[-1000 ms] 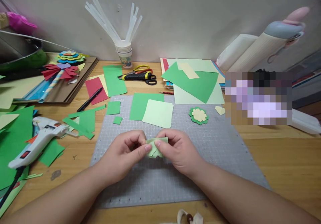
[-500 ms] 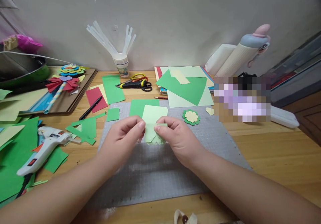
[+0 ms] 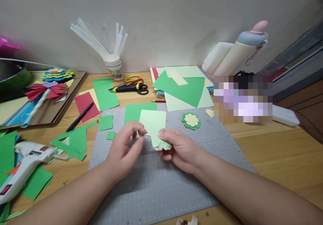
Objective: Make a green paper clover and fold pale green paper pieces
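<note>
My right hand (image 3: 176,146) pinches a small folded light green paper piece (image 3: 162,145) between thumb and fingers. Several creased, pointed flaps show at its lower end, and part of it is hidden by the fingers. To its left is my left hand (image 3: 128,146), thumb and fingers apart around a gap, touching no paper that I can see. Just behind the hands a light green paper sheet (image 3: 153,119) overlaps a darker green sheet (image 3: 131,110) on the grey cutting mat (image 3: 136,188). A layered green and cream paper flower (image 3: 191,120) lies right of them.
Small green squares (image 3: 106,122) and green scraps (image 3: 78,142) lie left, near a white glue gun (image 3: 27,161). Scissors and a cutter (image 3: 127,87), a cup of glue sticks (image 3: 112,65), and stacked paper (image 3: 184,87) stand or lie at the back. A bottle (image 3: 239,53) leans right.
My left hand has let go of the folded paper and drawn left, its fingers spreading. My right hand keeps the piece, now slightly lower. The view has turned a little to the right.
</note>
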The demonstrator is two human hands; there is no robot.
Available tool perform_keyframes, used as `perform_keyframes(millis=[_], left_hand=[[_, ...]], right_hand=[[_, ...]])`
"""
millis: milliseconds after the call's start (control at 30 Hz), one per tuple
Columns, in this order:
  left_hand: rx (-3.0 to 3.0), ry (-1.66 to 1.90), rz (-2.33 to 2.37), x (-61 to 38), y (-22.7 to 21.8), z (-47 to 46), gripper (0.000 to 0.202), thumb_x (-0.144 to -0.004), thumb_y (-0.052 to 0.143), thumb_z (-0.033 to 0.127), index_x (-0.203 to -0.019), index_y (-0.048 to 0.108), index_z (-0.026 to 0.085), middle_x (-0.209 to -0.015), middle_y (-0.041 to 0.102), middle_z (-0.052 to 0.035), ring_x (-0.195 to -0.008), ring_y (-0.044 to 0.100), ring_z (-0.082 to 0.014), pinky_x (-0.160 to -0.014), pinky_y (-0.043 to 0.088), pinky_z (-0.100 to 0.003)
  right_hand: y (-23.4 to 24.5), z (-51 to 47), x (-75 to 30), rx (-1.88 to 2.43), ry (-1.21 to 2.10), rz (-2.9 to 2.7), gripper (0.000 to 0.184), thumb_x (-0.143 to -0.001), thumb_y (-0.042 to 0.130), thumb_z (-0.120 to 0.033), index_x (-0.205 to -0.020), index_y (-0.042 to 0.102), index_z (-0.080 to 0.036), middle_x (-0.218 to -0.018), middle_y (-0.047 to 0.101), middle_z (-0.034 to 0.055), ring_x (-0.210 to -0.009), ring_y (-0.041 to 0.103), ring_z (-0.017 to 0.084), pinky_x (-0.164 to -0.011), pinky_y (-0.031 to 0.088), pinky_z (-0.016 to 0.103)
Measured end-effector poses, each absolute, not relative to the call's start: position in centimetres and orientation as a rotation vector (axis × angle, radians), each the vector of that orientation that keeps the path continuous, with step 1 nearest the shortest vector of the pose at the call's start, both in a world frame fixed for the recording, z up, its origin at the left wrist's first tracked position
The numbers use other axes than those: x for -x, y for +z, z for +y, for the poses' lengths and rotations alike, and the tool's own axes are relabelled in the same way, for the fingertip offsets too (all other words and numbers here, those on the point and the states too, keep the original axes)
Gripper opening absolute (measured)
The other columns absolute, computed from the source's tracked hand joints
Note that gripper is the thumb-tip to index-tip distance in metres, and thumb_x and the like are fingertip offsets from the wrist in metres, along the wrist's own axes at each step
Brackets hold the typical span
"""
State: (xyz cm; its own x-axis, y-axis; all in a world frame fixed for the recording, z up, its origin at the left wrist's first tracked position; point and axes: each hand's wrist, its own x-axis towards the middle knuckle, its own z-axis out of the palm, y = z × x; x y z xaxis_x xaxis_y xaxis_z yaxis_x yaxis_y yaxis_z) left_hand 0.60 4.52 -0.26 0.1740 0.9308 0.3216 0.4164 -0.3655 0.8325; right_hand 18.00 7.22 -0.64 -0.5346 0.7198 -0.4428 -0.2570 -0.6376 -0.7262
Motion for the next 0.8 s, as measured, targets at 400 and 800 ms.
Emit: perform_keyframes(millis=[400,800], left_hand=[[-1.196,1.157,1.312,-1.9,-0.1,4.3,0.012,-0.081,0.063,0.029,-0.076,0.055,0.021,-0.074,0.056,0.0022,-0.071,0.051,-0.0128,-0.066,0.04,-0.025],[-0.865,1.209,1.275,-2.5,-0.3,4.7,0.016,-0.073,0.072,0.03,-0.078,0.061,0.02,-0.074,0.059,0.004,-0.067,0.051,-0.0085,-0.061,0.041,-0.017]], right_hand=[[-0.9,7.4,-18.5,0.997,1.977,-0.954,0.036,-0.085,0.047,-0.056,-0.088,0.054,-0.021,-0.071,0.055,-0.0017,-0.051,0.055,0.01,-0.034,0.029,0.016],[-1.0,7.2,-18.3,1.089,1.643,-1.225,0.023,-0.08,0.064,-0.035,-0.069,0.056,-0.017,-0.057,0.051,-0.0047,-0.052,0.046,0.007,-0.048,0.035,0.019]])
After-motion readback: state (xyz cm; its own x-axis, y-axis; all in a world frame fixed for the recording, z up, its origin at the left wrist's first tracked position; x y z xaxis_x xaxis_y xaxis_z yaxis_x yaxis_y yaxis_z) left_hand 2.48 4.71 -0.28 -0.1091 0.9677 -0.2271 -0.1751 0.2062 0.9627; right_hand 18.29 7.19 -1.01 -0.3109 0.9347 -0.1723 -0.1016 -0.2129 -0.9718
